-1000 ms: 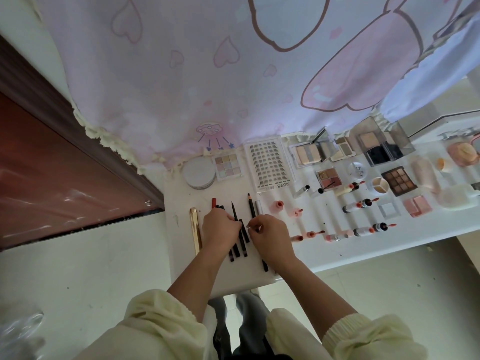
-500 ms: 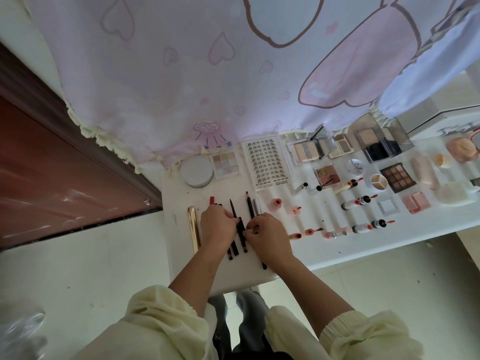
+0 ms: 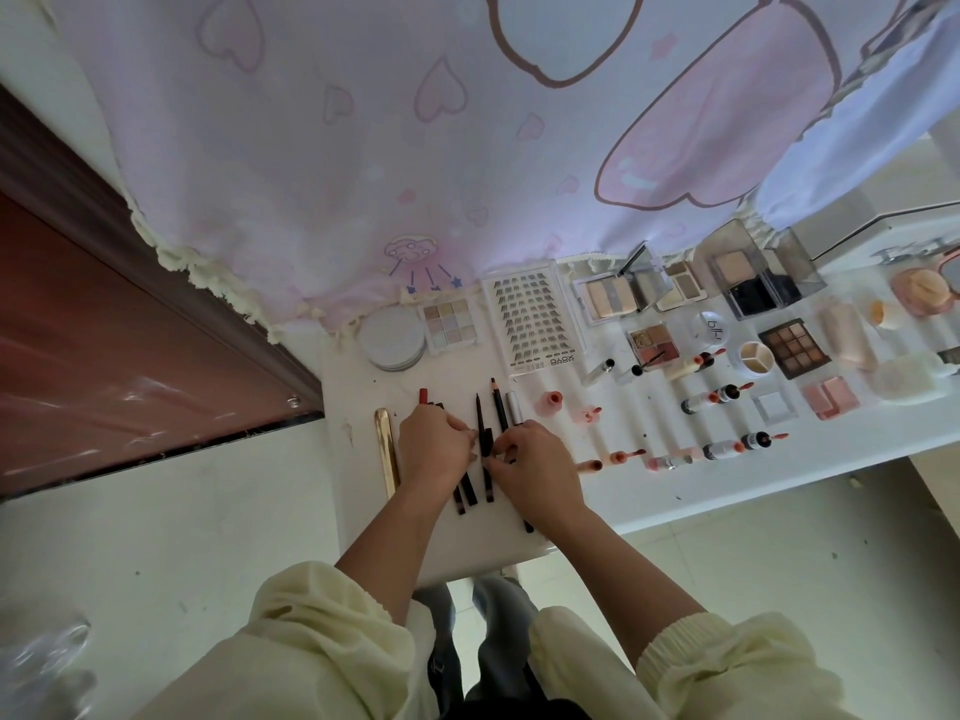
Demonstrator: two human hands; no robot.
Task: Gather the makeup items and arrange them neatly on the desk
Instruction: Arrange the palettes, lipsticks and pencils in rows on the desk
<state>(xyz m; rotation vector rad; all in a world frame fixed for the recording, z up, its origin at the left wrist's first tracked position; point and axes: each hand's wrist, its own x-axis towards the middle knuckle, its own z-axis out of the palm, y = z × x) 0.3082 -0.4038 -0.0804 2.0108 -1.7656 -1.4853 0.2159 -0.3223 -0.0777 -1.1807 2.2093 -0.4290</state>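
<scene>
At the left end of the white desk (image 3: 675, 493), several dark makeup pencils (image 3: 470, 493) lie side by side, pointing away from me. My left hand (image 3: 434, 452) lies curled over the left ones, near a red-tipped pencil (image 3: 423, 394). My right hand (image 3: 537, 467) pinches a black liner pen (image 3: 485, 441) with its fingertips, almost touching the left hand. A brown pencil (image 3: 498, 407) and a silver-capped pen (image 3: 514, 407) stick out beyond the right hand. The pencils' lower halves are partly hidden under both hands.
A gold tube (image 3: 387, 452) lies left of my left hand. Behind are a round white compact (image 3: 392, 337), a pastel palette (image 3: 453, 324) and a lash tray (image 3: 532, 324). Lip gloss tubes (image 3: 628, 456), palettes (image 3: 792, 348) and compacts fill the desk's right side. A pink curtain hangs behind.
My right hand has slid left toward my left hand, and the gap between them has closed around the black liner pen. The left hand has barely moved.
</scene>
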